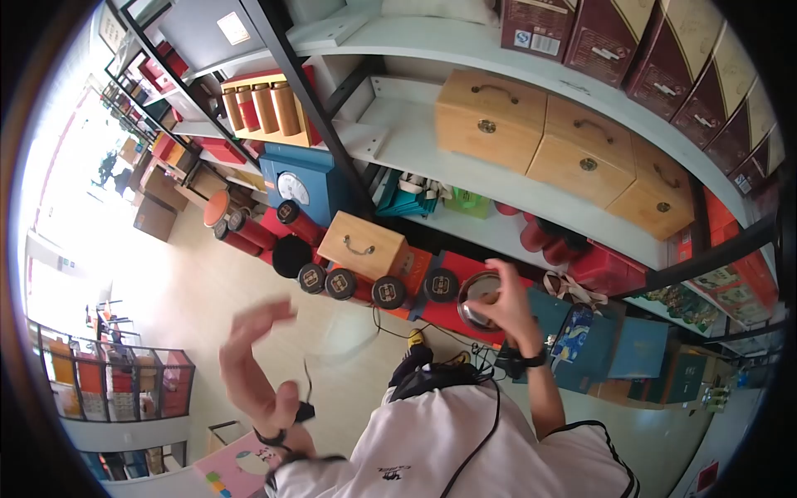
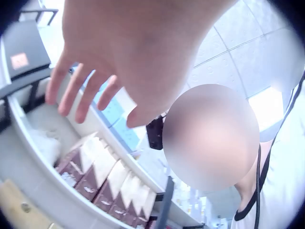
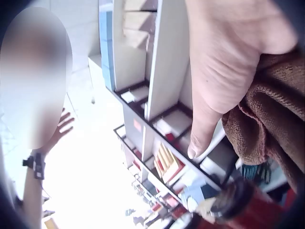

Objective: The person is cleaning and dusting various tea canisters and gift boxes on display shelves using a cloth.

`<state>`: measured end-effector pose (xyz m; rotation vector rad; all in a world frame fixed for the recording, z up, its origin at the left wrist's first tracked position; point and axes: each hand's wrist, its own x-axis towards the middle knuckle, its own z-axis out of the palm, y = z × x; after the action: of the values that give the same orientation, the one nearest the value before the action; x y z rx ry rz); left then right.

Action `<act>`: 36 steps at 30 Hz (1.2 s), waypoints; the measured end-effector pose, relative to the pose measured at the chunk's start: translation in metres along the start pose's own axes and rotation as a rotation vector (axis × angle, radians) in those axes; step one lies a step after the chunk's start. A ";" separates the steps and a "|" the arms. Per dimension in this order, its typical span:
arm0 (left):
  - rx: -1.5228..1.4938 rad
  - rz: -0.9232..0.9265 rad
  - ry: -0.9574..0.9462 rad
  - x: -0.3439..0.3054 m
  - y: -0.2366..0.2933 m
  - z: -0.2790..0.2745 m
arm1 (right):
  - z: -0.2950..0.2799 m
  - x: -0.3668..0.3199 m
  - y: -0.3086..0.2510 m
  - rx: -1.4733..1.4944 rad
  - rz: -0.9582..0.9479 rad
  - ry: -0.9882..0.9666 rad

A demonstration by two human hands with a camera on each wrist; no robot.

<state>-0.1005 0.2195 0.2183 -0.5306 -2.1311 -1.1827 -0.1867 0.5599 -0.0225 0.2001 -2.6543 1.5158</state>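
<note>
In the head view my left hand (image 1: 253, 365) is raised over the floor with nothing in it; its fingers hang spread and apart in the left wrist view. My right hand (image 1: 516, 311) is curved at a round metallic container (image 1: 479, 290) on the red surface, with thumb and fingers apart near its rim. The right wrist view shows a brown cloth (image 3: 271, 109) against the palm side of that hand (image 3: 224, 62), with the thumb extended; the other fingers are hidden there, and whether they grip the cloth cannot be told.
Red canisters with black lids (image 1: 388, 292) line the low display beside a wooden box (image 1: 363, 245). Wooden cases (image 1: 490, 120) and maroon boxes (image 1: 610, 41) fill the shelves above. Black cables (image 1: 378, 319) hang near the display edge. Blue-green boxes (image 1: 639, 349) lie to the right.
</note>
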 end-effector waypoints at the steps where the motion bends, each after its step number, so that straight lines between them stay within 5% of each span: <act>1: -0.042 -0.056 0.123 -0.034 -0.011 0.002 | 0.022 0.002 0.020 -0.119 -0.102 0.012; 3: -0.149 -0.192 0.234 -0.103 -0.053 0.016 | 0.053 0.002 0.029 -0.124 -0.068 0.027; 6: -0.141 -0.655 0.111 -0.201 -0.114 0.061 | 0.087 0.001 0.049 -0.094 0.000 0.050; 7: -0.178 -0.652 0.040 -0.225 -0.123 0.073 | 0.095 0.003 0.051 -0.075 0.023 0.036; 11: -0.156 -0.461 -0.469 -0.218 -0.105 0.099 | 0.102 0.004 0.040 -0.098 0.070 -0.063; 15: -0.258 -0.336 -0.618 -0.178 -0.118 0.111 | 0.122 -0.002 0.042 -0.160 0.116 -0.041; 22: -0.290 0.006 -0.730 -0.127 -0.175 0.082 | 0.150 -0.038 0.045 0.054 0.124 0.402; 29: -0.452 0.047 -0.766 -0.090 -0.206 0.043 | 0.126 -0.111 -0.077 0.123 0.209 0.647; 32: -0.712 -0.059 -0.881 -0.074 -0.182 0.032 | 0.129 -0.126 -0.168 0.295 0.104 0.461; 33: -1.002 -0.260 -0.911 -0.074 -0.167 0.028 | 0.142 -0.127 -0.197 0.293 0.143 0.479; 36: -1.053 -0.316 -0.952 -0.106 -0.196 0.028 | 0.163 -0.119 -0.244 0.470 0.191 0.377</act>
<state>-0.1544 0.1384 0.0160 -1.4728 -2.1439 -2.6351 -0.0330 0.3055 0.0864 -0.2949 -2.0487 1.9863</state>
